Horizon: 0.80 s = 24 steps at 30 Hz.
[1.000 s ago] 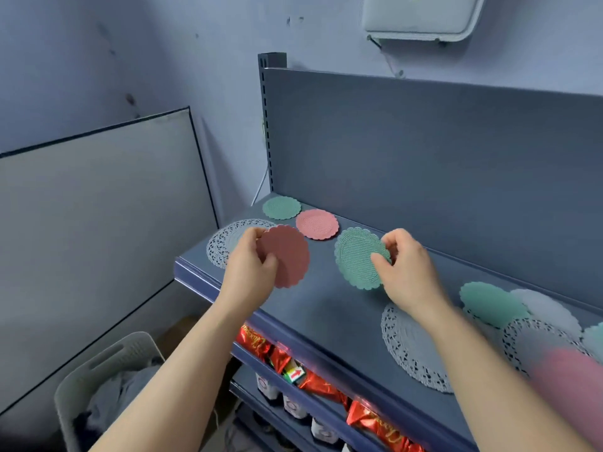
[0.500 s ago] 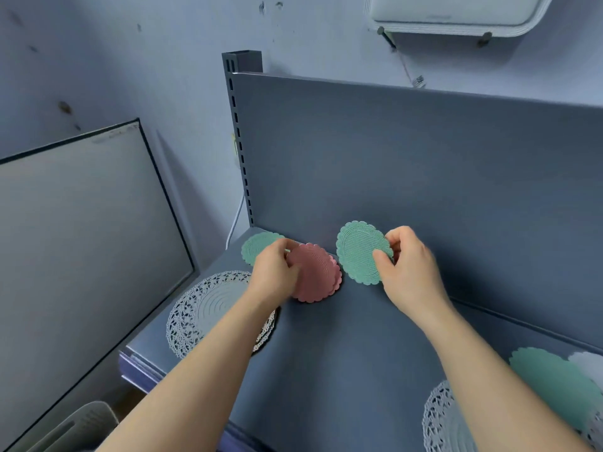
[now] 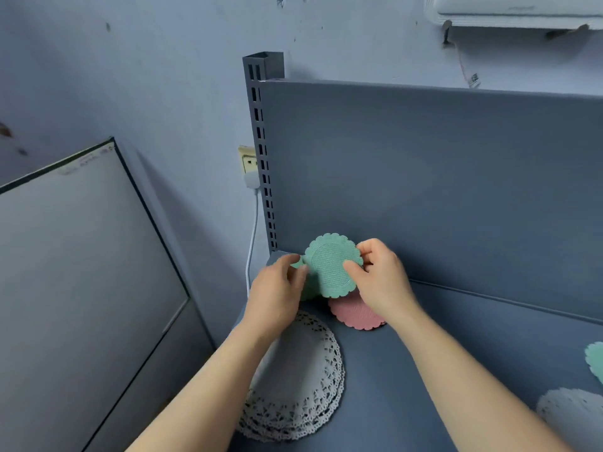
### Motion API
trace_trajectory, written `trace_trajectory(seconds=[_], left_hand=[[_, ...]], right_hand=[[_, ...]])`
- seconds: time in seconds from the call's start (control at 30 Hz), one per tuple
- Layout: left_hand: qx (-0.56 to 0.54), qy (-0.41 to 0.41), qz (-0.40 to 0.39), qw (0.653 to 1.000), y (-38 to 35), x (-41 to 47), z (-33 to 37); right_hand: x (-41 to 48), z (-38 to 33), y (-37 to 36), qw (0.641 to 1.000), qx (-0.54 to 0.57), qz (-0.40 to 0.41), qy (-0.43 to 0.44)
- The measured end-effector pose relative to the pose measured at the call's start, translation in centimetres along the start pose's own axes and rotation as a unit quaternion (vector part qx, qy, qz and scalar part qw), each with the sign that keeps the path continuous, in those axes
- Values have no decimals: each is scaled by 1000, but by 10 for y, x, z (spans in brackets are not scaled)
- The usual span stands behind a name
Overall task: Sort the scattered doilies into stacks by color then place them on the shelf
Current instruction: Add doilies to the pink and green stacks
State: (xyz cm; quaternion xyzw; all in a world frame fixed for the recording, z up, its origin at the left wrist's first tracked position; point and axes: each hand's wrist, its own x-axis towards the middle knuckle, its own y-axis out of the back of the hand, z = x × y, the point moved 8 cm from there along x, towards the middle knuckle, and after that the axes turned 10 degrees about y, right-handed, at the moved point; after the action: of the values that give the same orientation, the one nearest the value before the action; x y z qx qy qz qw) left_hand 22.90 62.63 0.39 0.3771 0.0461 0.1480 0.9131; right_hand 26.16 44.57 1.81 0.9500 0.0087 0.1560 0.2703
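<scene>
Quick progress check on the doily sorting. My right hand (image 3: 381, 282) is pinching a round mint-green scalloped doily (image 3: 329, 265) by its right edge, thumb in front and fingers behind. It's tilted up off the grey-blue metal shelf (image 3: 424, 370), over the far left corner.

My left hand (image 3: 277, 295) is curled at the edge of a second green doily (image 3: 308, 290) lying under the first one. Honestly, I can't tell if it's actually gripping that one or just touching it, since most of it is hidden.

I'd say the held one is about to go on top of it, so that's the green stack starting.

What looks done:
- There's a small pink scalloped doily pile (image 3: 355, 316) just near of the green spot, partly behind my right wrist.
- A stack of big white lace paper doilies (image 3: 300, 380) sits nearer still, on the left, with a few layers showing at the edge.

What's left:
- Over at the right edge there's another loose green doily (image 3: 595, 360) and a white lacy doily (image 3: 574, 415) near it, both cut off by the view and well apart from the piles.

So my guess is I'm partway through at best, and there could be more out of sight.
</scene>
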Motion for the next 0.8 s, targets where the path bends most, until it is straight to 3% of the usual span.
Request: trace_trajectory(seconds=[0.1,0.33,0.47,0.57,0.8], left_hand=[[-20,19,6,1000,21,10,-21],[19,36,-20,999,22,28,-54],[100,-27,9,995,22,26,-44],[197,-122,59,971,25,14,-16],[237,-244,45,939,-4,-42,54]], right_hand=[[4,0,-29,999,-24,2,-31],[5,-5,-66,965,-249,-78,-28],[0,-19,-60,948,-307,-85,26],[-11,-32,-46,943,-321,-75,55],[-67,-40,28,930,-362,-32,59]])
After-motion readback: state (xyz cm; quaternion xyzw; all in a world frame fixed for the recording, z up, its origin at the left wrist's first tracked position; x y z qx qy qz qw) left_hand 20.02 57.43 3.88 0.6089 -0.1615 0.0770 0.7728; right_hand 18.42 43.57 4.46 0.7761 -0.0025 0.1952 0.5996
